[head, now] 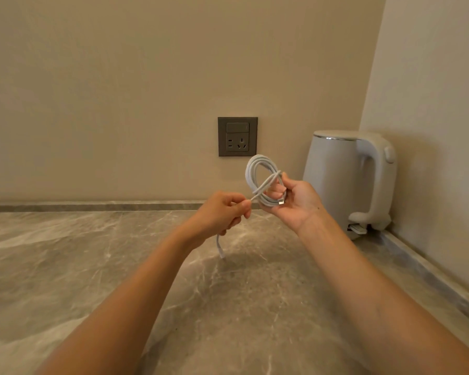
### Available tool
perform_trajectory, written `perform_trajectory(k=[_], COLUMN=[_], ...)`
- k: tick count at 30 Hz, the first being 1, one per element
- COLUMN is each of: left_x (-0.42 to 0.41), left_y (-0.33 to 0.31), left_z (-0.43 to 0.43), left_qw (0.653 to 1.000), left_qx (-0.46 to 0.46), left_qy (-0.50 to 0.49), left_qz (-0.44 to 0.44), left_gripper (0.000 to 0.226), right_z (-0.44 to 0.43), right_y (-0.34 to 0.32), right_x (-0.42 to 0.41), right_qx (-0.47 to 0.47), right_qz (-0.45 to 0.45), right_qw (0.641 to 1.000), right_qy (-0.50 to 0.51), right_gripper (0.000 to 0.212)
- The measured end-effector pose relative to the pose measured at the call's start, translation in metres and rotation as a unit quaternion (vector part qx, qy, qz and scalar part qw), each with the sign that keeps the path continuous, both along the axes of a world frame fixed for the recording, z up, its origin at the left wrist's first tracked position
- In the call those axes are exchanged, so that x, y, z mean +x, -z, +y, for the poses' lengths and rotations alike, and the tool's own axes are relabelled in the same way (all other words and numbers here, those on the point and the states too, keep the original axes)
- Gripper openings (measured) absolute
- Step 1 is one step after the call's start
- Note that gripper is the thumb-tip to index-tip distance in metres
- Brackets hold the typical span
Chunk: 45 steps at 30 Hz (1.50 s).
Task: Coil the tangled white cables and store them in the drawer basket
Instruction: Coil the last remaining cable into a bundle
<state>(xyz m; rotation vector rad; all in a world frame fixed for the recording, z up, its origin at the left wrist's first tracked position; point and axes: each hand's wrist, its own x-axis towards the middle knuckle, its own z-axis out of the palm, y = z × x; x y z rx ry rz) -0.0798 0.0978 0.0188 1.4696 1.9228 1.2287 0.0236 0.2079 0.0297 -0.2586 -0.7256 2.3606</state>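
One white cable (261,159), mostly coiled, mid-air at 6 o'clock of wall socket (237,136). Right hand (295,201) grips loops; left hand (220,212), 9 o'clock of coil, pinches tail. Judgement: wrap tail round bundle, tension steady, loops clamped, else coil springs open. Drawer basket unseen.

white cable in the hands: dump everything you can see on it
The white cable looks braided and is wound into several loops, held upright above the counter. The right hand grips the loops, with one plug lying at its palm. One strand crosses the coil to the left hand, which pinches it; the loose tail hangs below that hand.
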Motion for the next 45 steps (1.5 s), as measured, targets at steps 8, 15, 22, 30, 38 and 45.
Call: perform_trajectory(k=[8, 15, 22, 30, 38, 45], left_x=[-0.017, -0.028, -0.019, -0.005, 0.002, -0.002], left_y=[0.001, -0.003, -0.017, -0.003, 0.016, 0.021], left_z=[-0.007, -0.013, -0.01, -0.001, 0.002, 0.0], left_qw=[0.98, 0.923, 0.91, 0.928, 0.968, 0.974], left_qx=[0.008, -0.019, -0.07, 0.001, -0.002, -0.029], left_qy=[0.009, -0.007, -0.033, -0.128, -0.178, -0.222], left_qz=[0.199, 0.385, 0.408, 0.349, 0.178, 0.024], left_gripper=[0.03, 0.016, 0.021, 0.02, 0.022, 0.011], right_z=[-0.003, -0.007, -0.014, -0.021, -0.017, -0.015], right_y=[-0.001, -0.001, 0.012, 0.039, 0.053, 0.056], right_x=[0.012, 0.017, 0.001, -0.02, -0.024, -0.025], right_qx=[0.13, 0.329, 0.395, 0.346, 0.212, 0.183], right_qz=[-0.061, -0.231, -0.373, -0.383, -0.338, -0.324], right_qw=[0.983, 0.87, 0.783, 0.852, 0.916, 0.926], right_qy=[-0.115, -0.285, -0.301, -0.088, -0.04, -0.064], right_gripper=[0.016, 0.024, 0.028, 0.029, 0.031, 0.026])
